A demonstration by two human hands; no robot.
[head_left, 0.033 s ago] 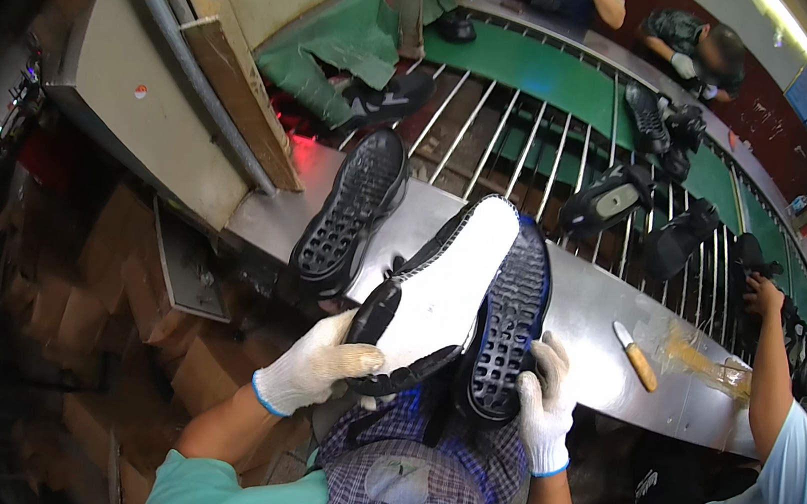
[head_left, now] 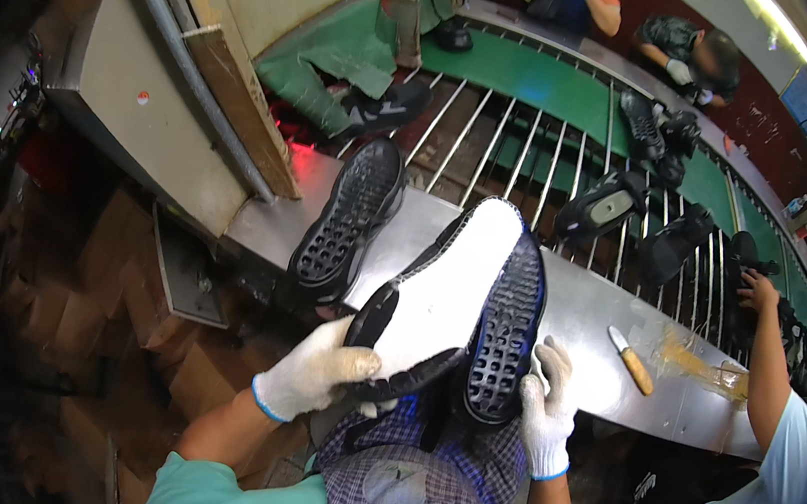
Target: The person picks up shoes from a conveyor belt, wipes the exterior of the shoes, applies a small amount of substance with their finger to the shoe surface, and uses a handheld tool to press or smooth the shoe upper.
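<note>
In white knitted gloves with blue cuffs, my left hand grips the near end of a black shoe upper. Its white stitched underside faces up, and some of my fingers are hidden beneath it. A black shoe sole with square tread pockets leans along the upper's right side, its near end past the bench edge. My right hand is at the sole's right edge, thumb and fingers apart, not wrapped round it. Left of the upper, another black sole lies tread up on the metal bench.
A knife with a wooden handle lies on the bench to the right. Behind runs a rack of metal rods bearing several black shoes. A co-worker's arm reaches in at right. A cabinet stands left.
My right hand's fingers sit slightly farther from the sole's edge. The upper and sole have shifted very slightly; my left hand keeps its grip.
</note>
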